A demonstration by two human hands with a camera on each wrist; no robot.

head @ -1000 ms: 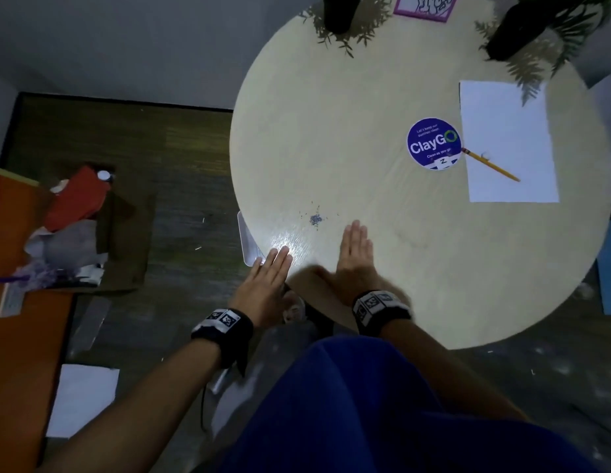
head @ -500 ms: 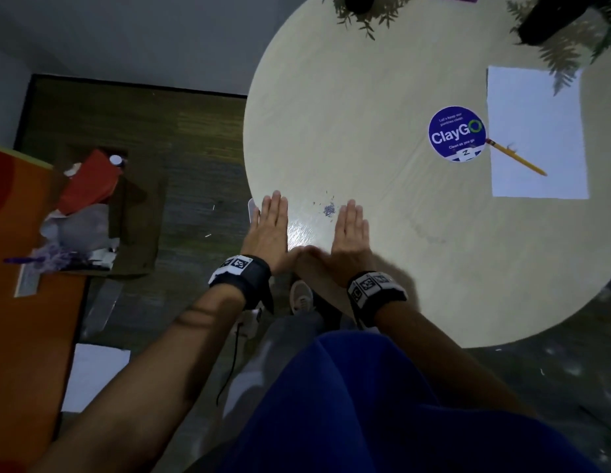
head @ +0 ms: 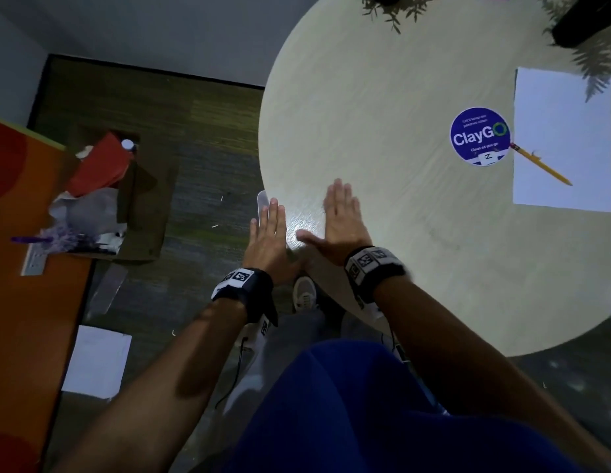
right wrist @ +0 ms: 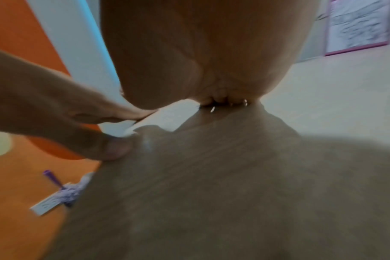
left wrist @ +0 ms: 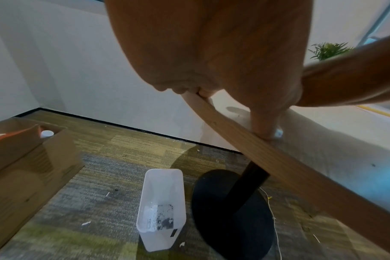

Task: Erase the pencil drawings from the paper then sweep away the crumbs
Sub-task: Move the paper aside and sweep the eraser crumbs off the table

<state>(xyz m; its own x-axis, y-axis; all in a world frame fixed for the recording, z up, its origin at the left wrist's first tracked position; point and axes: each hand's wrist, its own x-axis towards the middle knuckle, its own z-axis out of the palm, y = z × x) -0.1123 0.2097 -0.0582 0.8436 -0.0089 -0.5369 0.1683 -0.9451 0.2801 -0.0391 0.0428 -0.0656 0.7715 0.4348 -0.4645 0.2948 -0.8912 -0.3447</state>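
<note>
Sweeping stage, by the look of it: both hands lie flat on the round table at its near-left edge, fingers straight and together, holding nothing. The left hand sits right at the rim, fingertips reaching just past it; the right hand is a little further in on the tabletop, thumb stretched toward the left hand so the two thumbs nearly meet.

The crumbs themselves are not visible on the table from the head view — likely under or just ahead of the right palm, but I cannot tell. On the floor directly below the rim stands a white bin, open top up, with dark specks and grey smears on its bottom. Its corner just peeks out past the table edge in the head view.

The paper lies well apart at the far right of the table, looking blank, with a yellow pencil lying across its left edge and a round blue sticker just beside it.

Handling judgement: eraser crumbs are nearly weightless, soft and loose — they roll, smear and cling to skin. No gripping them; best herded with the side of a flat palm, low and slow, toward the rim above the bin. A fast stroke would probably scatter them onto the carpet.
</note>
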